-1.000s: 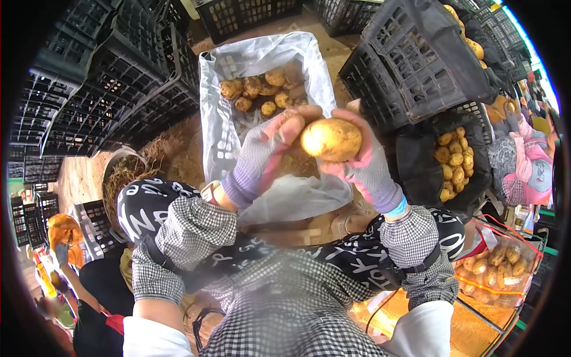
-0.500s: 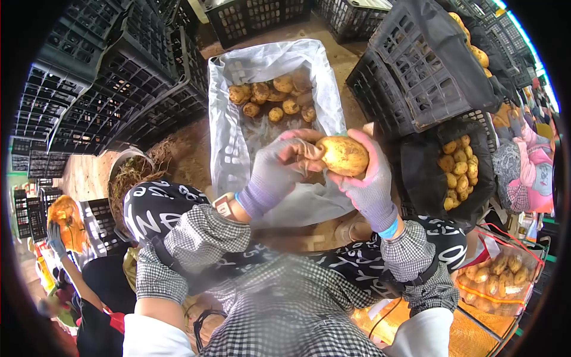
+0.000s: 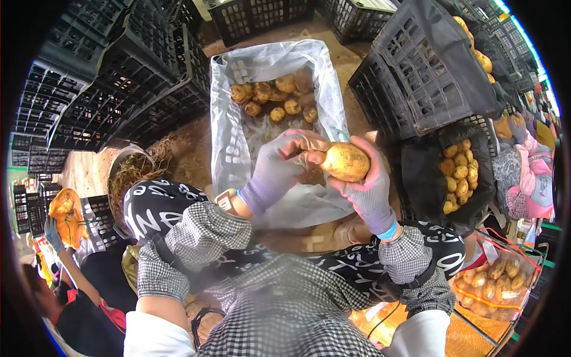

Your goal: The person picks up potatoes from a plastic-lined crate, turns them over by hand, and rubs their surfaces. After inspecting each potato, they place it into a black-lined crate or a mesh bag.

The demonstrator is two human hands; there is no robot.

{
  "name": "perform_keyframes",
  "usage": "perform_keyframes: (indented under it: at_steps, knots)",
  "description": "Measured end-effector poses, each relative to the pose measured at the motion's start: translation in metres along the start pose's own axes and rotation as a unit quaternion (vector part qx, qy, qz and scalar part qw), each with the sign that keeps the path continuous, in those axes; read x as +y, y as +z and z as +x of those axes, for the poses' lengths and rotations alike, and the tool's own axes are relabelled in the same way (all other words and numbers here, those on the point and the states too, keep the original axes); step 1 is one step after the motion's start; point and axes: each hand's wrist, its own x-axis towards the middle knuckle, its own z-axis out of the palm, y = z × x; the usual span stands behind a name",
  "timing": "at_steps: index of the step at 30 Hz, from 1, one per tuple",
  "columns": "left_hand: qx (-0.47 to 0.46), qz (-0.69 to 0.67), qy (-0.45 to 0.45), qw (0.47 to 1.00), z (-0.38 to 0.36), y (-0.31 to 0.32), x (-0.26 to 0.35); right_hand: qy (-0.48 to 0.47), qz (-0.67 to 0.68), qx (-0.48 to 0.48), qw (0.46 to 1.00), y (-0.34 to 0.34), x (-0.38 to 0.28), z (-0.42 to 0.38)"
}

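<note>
A large yellow potato (image 3: 346,162) rests in my right hand (image 3: 373,187), whose gloved fingers and thumb wrap round its right side. My left hand (image 3: 278,168), also gloved, has its fingers pinched together at the potato's left end; whether something small is between them is hidden. Both hands are over the near part of a crate lined with white plastic sheet (image 3: 223,131). Several soil-marked potatoes (image 3: 276,95) lie at the far end of that crate.
Stacked black crates (image 3: 134,65) rise at the left. At the right a tilted crate (image 3: 422,71) stands behind a black-lined crate (image 3: 419,172) of potatoes. A bag of potatoes (image 3: 493,279) sits at lower right. Another person's gloved hand (image 3: 53,233) is at far left.
The potato has tilted slightly in my right hand, and my left fingers have shifted a little at its end. At far left, the other person has leaned further into view.
</note>
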Motion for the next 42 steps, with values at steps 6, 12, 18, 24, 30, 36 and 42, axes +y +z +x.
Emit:
perform_keyframes:
  at_steps: [6,12,18,24,30,36,42]
  knots:
    - [-0.086,0.283,0.151,0.943,-0.007,0.009,0.003,0.063,0.137,0.057,0.987,-0.018,-0.028,0.009]
    - [-0.076,0.668,-0.038,0.739,0.063,-0.080,-0.111,-0.214,0.348,-0.128,0.904,-0.174,-0.160,0.078]
    - [0.066,0.801,-0.106,0.585,0.189,-0.235,-0.208,-0.052,0.060,0.202,0.976,-0.106,-0.090,0.037]
    - [-0.046,0.701,-0.170,0.691,0.193,-0.227,-0.182,0.021,-0.057,0.149,0.987,-0.060,-0.078,0.041]
    - [-0.172,0.247,-0.080,0.950,0.120,-0.080,-0.024,0.051,0.011,0.061,0.997,-0.041,-0.059,0.034]
    - [-0.182,0.302,0.084,0.932,0.048,0.005,0.043,-0.293,-0.269,0.029,0.917,0.005,-0.021,0.015]
    - [-0.154,0.231,-0.037,0.960,0.009,0.021,0.056,-0.200,-0.240,-0.036,0.949,0.003,-0.024,-0.001]
